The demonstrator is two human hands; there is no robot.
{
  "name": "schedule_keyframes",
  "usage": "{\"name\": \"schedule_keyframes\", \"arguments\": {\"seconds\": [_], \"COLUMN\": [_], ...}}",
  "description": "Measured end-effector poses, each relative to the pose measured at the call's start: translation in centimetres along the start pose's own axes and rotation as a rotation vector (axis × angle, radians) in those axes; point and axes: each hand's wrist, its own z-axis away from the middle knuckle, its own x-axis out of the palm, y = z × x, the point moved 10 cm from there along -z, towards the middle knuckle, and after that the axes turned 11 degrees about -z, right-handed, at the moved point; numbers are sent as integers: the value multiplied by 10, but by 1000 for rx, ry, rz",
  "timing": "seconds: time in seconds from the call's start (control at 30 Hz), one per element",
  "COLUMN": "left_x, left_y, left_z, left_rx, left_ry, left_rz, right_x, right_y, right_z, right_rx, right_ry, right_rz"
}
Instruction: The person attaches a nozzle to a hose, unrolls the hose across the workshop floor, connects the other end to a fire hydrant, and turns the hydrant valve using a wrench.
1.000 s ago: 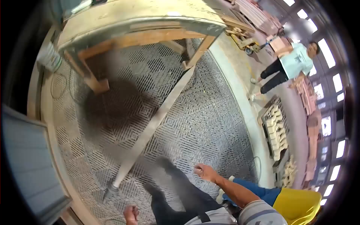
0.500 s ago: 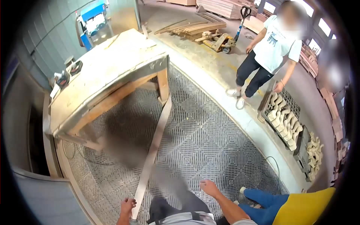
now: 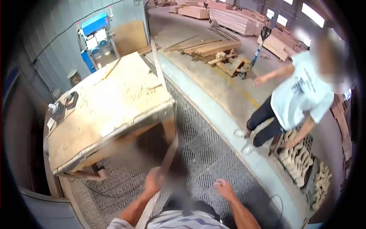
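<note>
My left hand [image 3: 154, 181] is raised in front of my body, over the long pale strip [image 3: 170, 152] that crosses the patterned floor mat [image 3: 206, 152]. Its fingers are blurred, and I cannot make out whether it touches anything. To its right, my right hand [image 3: 224, 188] hovers above the mat with curled fingers; whether something small is between them is too unclear to tell. Ahead and to the left stands a wooden workbench [image 3: 126, 82], with wood scraps and dark tools [image 3: 57, 110] on its top.
A person in a light shirt [image 3: 301, 89] stands at the right, one hand at a crate of curved wooden pieces [image 3: 295, 160]. A pallet jack [image 3: 241, 68], stacked timber [image 3: 232, 22] and a blue machine [image 3: 95, 36] are farther back. A cable [image 3: 110, 195] lies below the bench.
The view has turned upward and the workbench appears nearer. My left hand has risen and reached forward. The person at the right looks closer, with one arm held out. The yellow-clad person has left the view.
</note>
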Motion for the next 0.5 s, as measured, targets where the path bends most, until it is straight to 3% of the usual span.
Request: {"name": "schedule_keyframes", "arguments": {"seconds": [0.03, 0.1, 0.17, 0.27, 0.3, 0.37, 0.4, 0.47, 0.5], "left_x": [0, 5, 4, 9, 20, 44, 39, 57, 74], "left_y": [37, 76, 104, 123, 111, 88, 107, 101, 68], "left_z": [-38, -105, -175, -270, -295, -342, -353, -378, -385], "left_rx": [43, 294, 368, 236, 242, 199, 261, 145, -25], "left_ry": [-65, 85, 160, 178, 239, 254, 262, 211, 147], "left_rz": [-60, 37, -73, -77, -174, -327, -433, -533, -532], "right_x": [-9, -28, -36, -40, -42, -39, -42, -48, -52], "right_y": [-5, -30, -51, -65, -80, -84, -96, -103, -109], "right_z": [-22, -50, -90, -170, -203, -268, -305, -372, -401], "right_rx": [-4, 108, 160, 129, -48, 59, 30, 43, 62], "right_ry": [-6, 31, 7, -50, -74, -125, -128, -175, -186], "right_rz": [9, -100, -198, -168, -93, -156, -50, -53, -72]}}
